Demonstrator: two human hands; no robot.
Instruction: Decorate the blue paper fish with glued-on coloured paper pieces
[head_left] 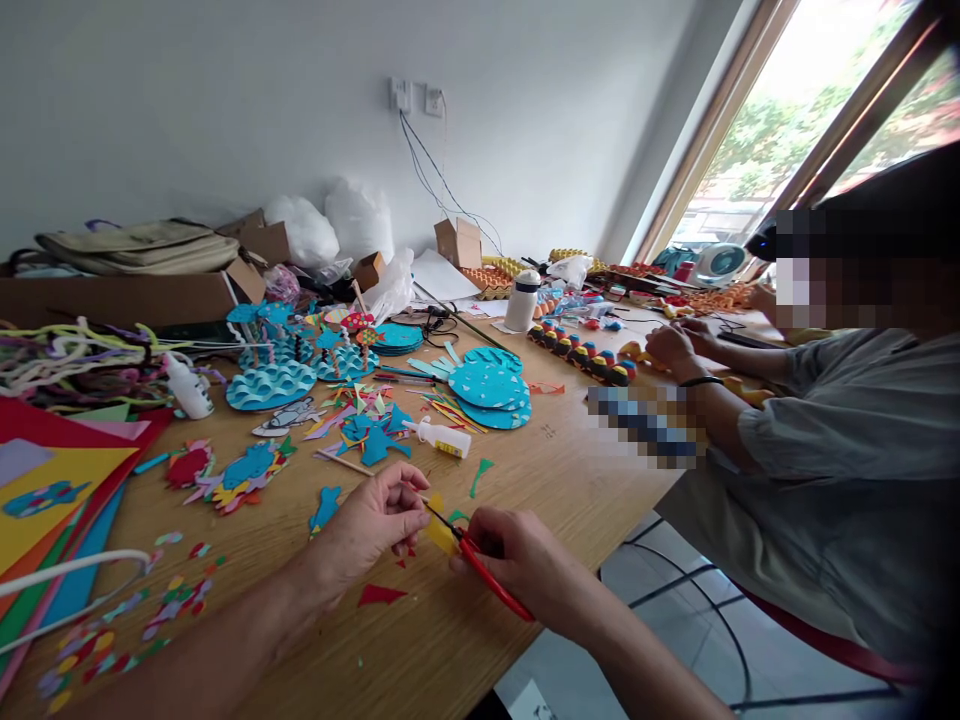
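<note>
My left hand point(390, 510) pinches a small piece of yellow paper point(439, 530) above the front of the table. Red-handled scissors point(495, 580) are gripped in my right hand point(510, 555), their dark blades against the yellow paper. Below lies a red paper scrap point(381, 595), with smaller red bits near it. A green paper scrap point(481, 478) is just beyond my hands. To the left of my left hand rests a blue paper fish point(325, 512). A glue bottle point(442, 438) lies on its side farther back, beside blue paper pieces point(375, 432).
Coloured paper sheets point(67, 490) and scattered paper dots point(180, 595) cover the left side. Decorated blue discs point(491, 390) and a white bottle point(523, 300) stand farther back. At right a co-worker point(817, 400) sits with both hands over the table. The table edge runs beside my right arm.
</note>
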